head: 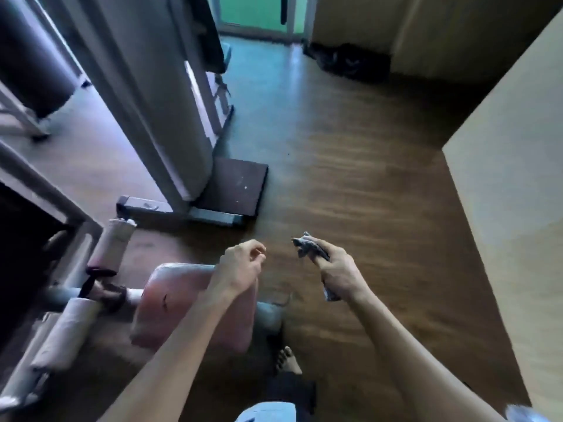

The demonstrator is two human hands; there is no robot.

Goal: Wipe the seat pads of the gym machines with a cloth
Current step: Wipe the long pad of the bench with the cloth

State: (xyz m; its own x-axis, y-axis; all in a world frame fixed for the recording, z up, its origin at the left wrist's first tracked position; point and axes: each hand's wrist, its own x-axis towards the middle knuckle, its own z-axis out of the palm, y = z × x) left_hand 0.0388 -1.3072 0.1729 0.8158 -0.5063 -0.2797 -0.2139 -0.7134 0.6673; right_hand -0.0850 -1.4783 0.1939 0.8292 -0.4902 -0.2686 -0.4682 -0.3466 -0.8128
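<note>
Floor: brown wood-look planks run across the room, with a pale sheen of daylight toward the far end.
Room: a plain cream wall closes the right side. A green-tinted glass door stands at the far end, and a dark heap, too blurred to identify, lies on the floor near it.
Machine: a grey upright column rises on the left. Its base rests on a dark mat laid on the floor.
Seat pad: the pink seat pad sits low at the left of centre with its broad face turned up. A small dark mark shows on it.
Rollers: two pale padded rollers lie just left of the pad, on the grey frame.
Cloth: the grey cloth is in the air over bare floor, to the right of the seat pad and clear of it.
Cloth axis: its length runs through the fist on a diagonal. The bunched end points away from the person and toward the left; a short tail shows below the heel of the hand.
Right hand: the right hand has its fingers wrapped round the cloth.
Left hand: the left hand is above the pad's right edge, fingers loosely curled, with nothing in it.
Foot: a bare foot stands on the floor just right of the pad.
</note>
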